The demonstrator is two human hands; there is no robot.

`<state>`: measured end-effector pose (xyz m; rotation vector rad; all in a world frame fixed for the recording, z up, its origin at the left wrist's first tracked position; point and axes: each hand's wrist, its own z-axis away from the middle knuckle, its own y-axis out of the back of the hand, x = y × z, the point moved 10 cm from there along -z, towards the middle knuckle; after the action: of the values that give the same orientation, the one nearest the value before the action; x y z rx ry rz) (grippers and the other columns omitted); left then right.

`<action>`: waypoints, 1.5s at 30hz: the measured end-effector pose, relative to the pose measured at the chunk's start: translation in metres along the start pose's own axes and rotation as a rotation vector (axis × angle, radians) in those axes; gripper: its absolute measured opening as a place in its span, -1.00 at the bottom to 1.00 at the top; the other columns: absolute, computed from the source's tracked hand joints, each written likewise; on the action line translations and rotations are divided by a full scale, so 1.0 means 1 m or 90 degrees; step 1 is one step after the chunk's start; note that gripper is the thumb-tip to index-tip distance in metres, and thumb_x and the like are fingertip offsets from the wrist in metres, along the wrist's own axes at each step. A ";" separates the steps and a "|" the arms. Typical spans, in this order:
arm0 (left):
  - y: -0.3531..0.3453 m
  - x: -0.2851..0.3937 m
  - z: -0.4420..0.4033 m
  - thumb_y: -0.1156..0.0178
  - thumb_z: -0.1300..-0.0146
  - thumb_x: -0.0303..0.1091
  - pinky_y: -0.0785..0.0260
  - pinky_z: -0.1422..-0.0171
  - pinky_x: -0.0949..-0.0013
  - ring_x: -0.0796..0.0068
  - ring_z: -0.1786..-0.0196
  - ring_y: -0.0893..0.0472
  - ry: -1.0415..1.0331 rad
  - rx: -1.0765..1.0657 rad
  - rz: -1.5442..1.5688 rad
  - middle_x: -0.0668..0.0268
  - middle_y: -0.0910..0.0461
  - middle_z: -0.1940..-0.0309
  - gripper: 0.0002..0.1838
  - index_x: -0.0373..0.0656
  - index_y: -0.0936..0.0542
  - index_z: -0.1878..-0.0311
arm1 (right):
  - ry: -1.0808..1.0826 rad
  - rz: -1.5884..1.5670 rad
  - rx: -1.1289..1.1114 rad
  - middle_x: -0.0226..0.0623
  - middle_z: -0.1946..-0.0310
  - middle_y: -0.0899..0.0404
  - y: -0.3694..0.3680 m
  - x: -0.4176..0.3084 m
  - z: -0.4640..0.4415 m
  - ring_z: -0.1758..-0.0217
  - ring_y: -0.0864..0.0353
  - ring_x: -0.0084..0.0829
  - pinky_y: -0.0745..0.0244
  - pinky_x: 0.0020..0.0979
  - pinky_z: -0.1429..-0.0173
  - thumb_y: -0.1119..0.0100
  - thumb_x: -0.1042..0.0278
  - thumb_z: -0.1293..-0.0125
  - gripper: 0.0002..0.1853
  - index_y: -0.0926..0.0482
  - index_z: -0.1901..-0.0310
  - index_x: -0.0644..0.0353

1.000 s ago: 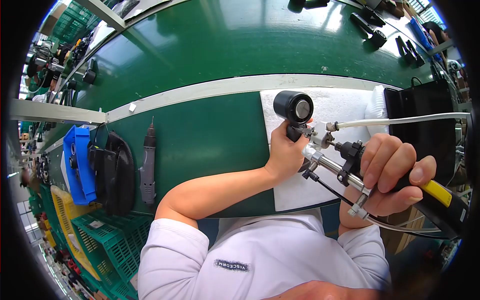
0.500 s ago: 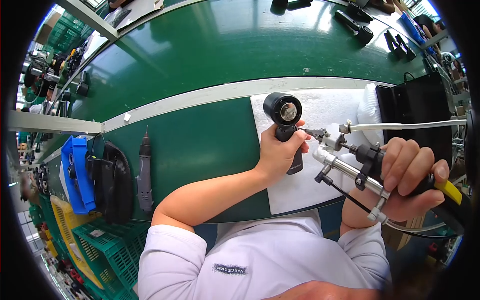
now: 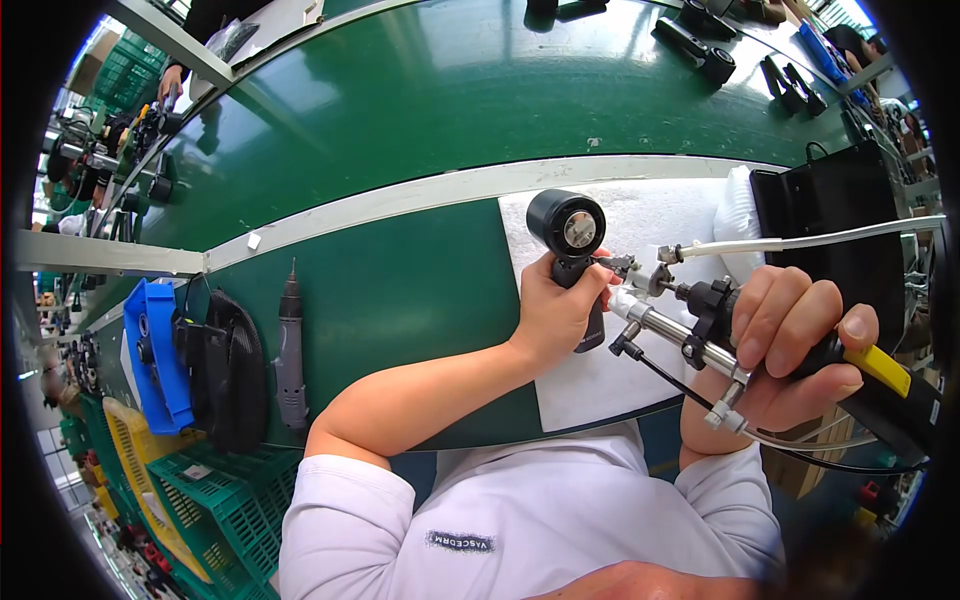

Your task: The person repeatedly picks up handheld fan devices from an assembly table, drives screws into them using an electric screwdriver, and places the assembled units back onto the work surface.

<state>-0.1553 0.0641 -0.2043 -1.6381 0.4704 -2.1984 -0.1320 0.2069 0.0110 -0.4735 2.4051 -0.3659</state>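
Note:
My left hand (image 3: 556,312) is closed round the handle of a black handheld fan (image 3: 566,222), its round head up and a silvery disc in its middle. My right hand (image 3: 790,335) grips a black power screwdriver (image 3: 885,395) with a yellow stripe. A metal tube attachment (image 3: 680,333) with hoses is clamped along the screwdriver. Its tip is beside the fan's neck, close to my left fingertips; whether they touch I cannot tell. Below the fan lies a white foam sheet (image 3: 610,390).
A grey electric screwdriver (image 3: 290,360) lies at the left, beside a black pouch (image 3: 236,370) and a blue bin (image 3: 158,355). Green crates (image 3: 225,490) stand lower left. A black case (image 3: 835,225) is at the right. Black parts (image 3: 695,50) lie on the far bench, where a person's hand (image 3: 171,82) shows.
The screwdriver and attachment in my right hand moved away from the fan, then back left toward its neck. My left hand and the fan shifted left. A person's hand has appeared at the upper left.

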 end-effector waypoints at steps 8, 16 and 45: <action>0.008 -0.002 0.001 -0.21 -0.26 -0.46 -0.47 0.28 0.49 0.63 0.41 -0.56 -0.008 0.062 -0.028 0.26 -0.64 0.40 -0.84 -0.32 -0.58 0.14 | -0.034 0.038 -0.061 -0.52 0.63 -0.35 -0.008 0.006 0.001 0.66 -0.38 -0.58 -0.32 -0.51 0.54 -0.14 -0.06 -0.38 -0.64 -0.28 0.14 0.00; 0.008 -0.004 0.002 -0.24 -0.23 -0.45 -0.48 0.34 0.51 0.62 0.44 -0.58 0.068 0.041 -0.030 0.34 -0.60 0.44 -0.84 -0.33 -0.60 0.17 | -0.047 0.052 -0.039 -0.53 0.62 -0.33 -0.011 0.007 0.005 0.63 -0.38 -0.58 -0.32 -0.53 0.51 -0.17 -0.07 -0.37 -0.64 -0.30 0.11 -0.02; -0.019 -0.026 -0.016 0.02 -0.16 -0.48 -0.28 0.44 0.43 0.58 0.51 -0.33 0.322 -0.197 0.347 0.38 -0.31 0.49 -0.46 -0.01 -0.29 -0.26 | -0.109 -0.094 -0.005 -0.53 0.57 -0.40 -0.001 -0.007 0.007 0.57 -0.44 -0.63 -0.38 -0.56 0.41 -0.06 -0.10 -0.43 -0.60 -0.38 -0.06 0.04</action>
<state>-0.1650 0.0942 -0.2218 -0.8865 1.2796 -2.1470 -0.1226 0.2083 0.0098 -0.6606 2.2140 -0.3644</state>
